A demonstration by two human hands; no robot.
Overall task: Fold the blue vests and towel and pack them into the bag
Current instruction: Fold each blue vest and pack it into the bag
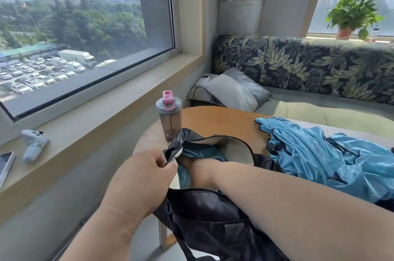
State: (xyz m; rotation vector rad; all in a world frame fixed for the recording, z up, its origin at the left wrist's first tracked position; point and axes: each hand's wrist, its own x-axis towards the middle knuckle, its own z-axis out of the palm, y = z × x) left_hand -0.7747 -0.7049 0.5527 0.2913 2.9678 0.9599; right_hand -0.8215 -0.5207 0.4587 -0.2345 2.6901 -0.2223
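Black fabric bag (204, 207): we pinch its rim with our left hand (147, 175), holding it open while our right forearm (255, 192) reaches inside, fingers hidden, beside 1 shiny blue vest (319, 154).

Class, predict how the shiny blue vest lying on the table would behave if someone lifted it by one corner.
The blue vest would probably droop limply, since it lies crumpled in soft folds. Its glossy sheen suggests slippery fabric, likely to slide from a loose grip. It looks thin, so probably light.
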